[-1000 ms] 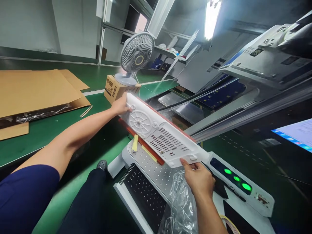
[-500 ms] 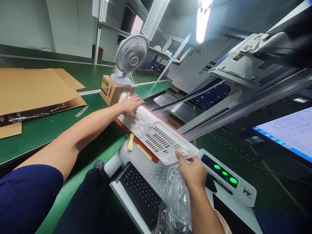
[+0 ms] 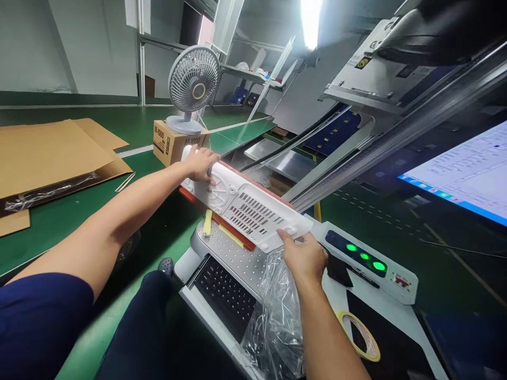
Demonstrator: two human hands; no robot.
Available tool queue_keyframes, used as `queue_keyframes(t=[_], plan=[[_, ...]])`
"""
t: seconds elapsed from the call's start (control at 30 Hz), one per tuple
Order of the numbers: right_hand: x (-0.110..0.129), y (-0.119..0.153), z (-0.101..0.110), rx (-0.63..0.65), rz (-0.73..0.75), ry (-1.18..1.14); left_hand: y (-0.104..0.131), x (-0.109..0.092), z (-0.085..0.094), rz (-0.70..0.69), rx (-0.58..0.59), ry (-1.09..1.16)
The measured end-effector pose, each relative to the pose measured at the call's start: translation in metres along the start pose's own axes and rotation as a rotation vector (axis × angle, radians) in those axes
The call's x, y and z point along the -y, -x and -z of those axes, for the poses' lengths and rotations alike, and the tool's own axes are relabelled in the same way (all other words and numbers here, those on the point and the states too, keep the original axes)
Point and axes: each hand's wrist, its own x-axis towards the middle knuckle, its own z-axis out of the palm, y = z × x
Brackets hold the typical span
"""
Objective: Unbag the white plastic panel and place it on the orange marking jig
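Observation:
A long white plastic panel [image 3: 259, 211] with rows of slots and a round ribbed area lies across an orange-red piece [image 3: 242, 238] over a dotted metal plate [image 3: 225, 245]. My left hand [image 3: 200, 162] is closed over the panel's far end, fingers across its top edge. At the near corner, my right hand [image 3: 303, 256] pinches the panel with the thumb on its face; the fingers behind are partly hidden. Crumpled clear plastic wrap [image 3: 273, 316] hangs below my right hand. Yellow strips [image 3: 207, 223] sit beside the panel's lower edge.
A grey fan [image 3: 194, 87] stands on a cardboard box [image 3: 168, 145]. Flat cardboard [image 3: 51, 158] lies on the green surface at left. A keyboard [image 3: 225, 290] sits in a low tray. To the right are green-lit buttons [image 3: 364, 256], a tape roll [image 3: 358, 335] and a monitor [image 3: 467, 174].
The view has shifted, bringing the tape roll into fuller sight. Both hands keep their hold on the panel, which stays in nearly the same place over the plate.

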Motion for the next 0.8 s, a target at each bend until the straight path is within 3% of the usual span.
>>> queue_keyframes(t=[0.17, 0.33, 0.57, 0.7, 0.8], plan=[[0.001, -0.001, 0.003, 0.104, -0.052, 0.014, -0.002, 0.001, -0.002, -0.002, -0.015, -0.012], [0.004, 0.001, 0.004, 0.11, -0.068, 0.008, 0.0, 0.002, -0.002, -0.008, -0.023, -0.019], [0.035, 0.012, 0.022, 0.223, -0.135, -0.001, 0.008, -0.009, 0.003, 0.048, 0.018, 0.025], [0.041, 0.043, 0.054, 0.253, -0.154, -0.056, 0.037, -0.038, 0.001, 0.125, -0.098, 0.085], [0.028, 0.088, 0.106, 0.272, -0.158, -0.154, 0.09, -0.075, -0.013, 0.108, -0.265, 0.201]])
